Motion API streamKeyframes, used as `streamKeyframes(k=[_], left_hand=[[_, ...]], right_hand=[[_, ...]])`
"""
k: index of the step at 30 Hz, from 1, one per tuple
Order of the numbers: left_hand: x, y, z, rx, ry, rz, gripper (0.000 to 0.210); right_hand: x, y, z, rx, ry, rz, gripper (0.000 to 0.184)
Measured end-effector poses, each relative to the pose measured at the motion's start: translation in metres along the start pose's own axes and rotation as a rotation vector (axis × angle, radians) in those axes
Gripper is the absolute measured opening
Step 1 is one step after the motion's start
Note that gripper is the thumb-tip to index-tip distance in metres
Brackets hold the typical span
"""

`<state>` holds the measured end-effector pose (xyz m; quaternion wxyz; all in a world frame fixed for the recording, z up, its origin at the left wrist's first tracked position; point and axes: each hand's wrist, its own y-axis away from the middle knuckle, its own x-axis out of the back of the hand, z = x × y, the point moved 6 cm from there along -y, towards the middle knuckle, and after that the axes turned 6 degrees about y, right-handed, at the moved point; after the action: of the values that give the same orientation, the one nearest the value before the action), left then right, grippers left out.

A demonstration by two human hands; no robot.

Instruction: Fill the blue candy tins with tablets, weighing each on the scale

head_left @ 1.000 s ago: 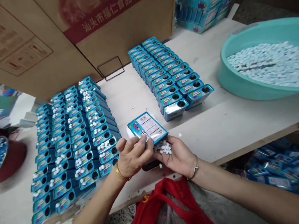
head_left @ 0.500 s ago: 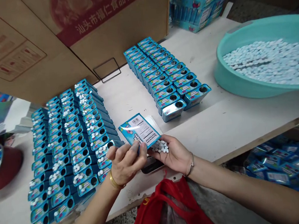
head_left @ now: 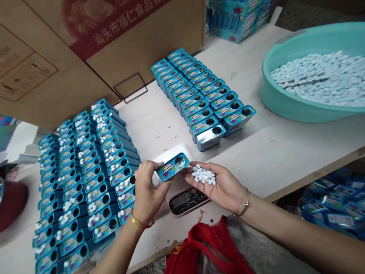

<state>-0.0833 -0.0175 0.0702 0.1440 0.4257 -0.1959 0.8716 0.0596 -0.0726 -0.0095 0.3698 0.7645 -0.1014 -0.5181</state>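
My left hand [head_left: 149, 197] grips a blue candy tin [head_left: 166, 169] by its near end, thumb and fingers on its sides. The tin's top with a round hole faces up, and white candies show in the hole. My right hand [head_left: 230, 190] is palm up and cupped, holding a small heap of white candies [head_left: 204, 175]; its fingertips are close to the tin. Below the hands sits a digital scale [head_left: 188, 200], partly hidden. To the left stand rows of blue tins [head_left: 99, 191], many with white candies on top. Further tins [head_left: 204, 113] with uncovered holes stand in two rows beyond my hands.
A turquoise basin [head_left: 284, 106] of white candies stands at the right. A cardboard box [head_left: 67, 66] walls off the back, with wrapped tin stacks [head_left: 233, 21] beside it. A red bucket [head_left: 14, 203] is at far left; more tins [head_left: 342, 208] lie below the table's right edge.
My left hand has turned the tin from label side up to hole side up. My right palm has come out from under it, with the candies now in plain view.
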Motion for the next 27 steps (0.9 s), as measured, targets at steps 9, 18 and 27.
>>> streamKeyframes(k=[9,18,27], left_hand=[[0.017,-0.046,-0.012,-0.039,0.018,-0.298,0.039],[-0.052,-0.215,-0.117,-0.009,-0.563,-0.476,0.029],[-0.065,-0.229,-0.128,0.070,-0.634,-0.473,0.022]], right_hand=[[0.021,0.010,-0.026,0.054,0.003,0.087,0.017],[0.066,0.025,-0.065,0.220,-0.079,0.322,0.024],[0.091,0.030,-0.067,0.244,-0.077,0.388,0.024]])
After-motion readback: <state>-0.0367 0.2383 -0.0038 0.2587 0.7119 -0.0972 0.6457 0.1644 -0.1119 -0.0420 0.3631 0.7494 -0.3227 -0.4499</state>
